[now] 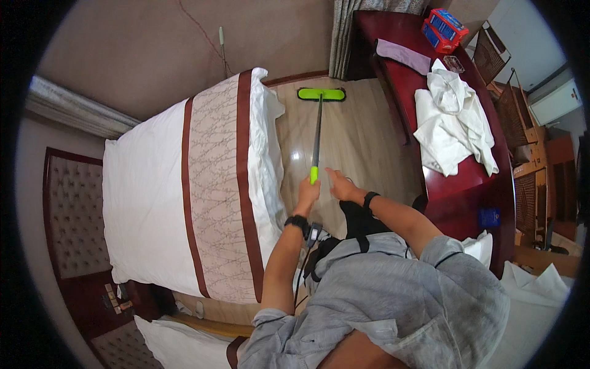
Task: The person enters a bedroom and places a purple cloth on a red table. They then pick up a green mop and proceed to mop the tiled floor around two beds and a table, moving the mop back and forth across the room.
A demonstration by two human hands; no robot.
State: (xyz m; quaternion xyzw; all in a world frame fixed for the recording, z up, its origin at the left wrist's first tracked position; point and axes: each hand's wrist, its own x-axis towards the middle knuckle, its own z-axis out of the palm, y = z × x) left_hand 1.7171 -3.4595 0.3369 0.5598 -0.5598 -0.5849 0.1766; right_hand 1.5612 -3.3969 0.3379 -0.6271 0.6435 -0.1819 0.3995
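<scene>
A flat mop (317,135) with a dark grey pole and a bright green head reaches away from me over the wood-look floor (362,123). Its head lies flat on the boards near the far wall, between the bed and the long table. My left hand (307,194) is wrapped round the green grip at the pole's near end. To the right of that grip, my right hand (344,186) is off the pole, with its fingers stretched out and nothing in them. Both wrists carry black bands.
At left stands a bed (144,203) with white bedding and a patterned runner. Along the right runs a dark red table (455,203) bearing crumpled white cloth (455,123), a purple cloth (402,56) and red-blue boxes (444,31). Woven-back chairs (513,107) stand beyond it.
</scene>
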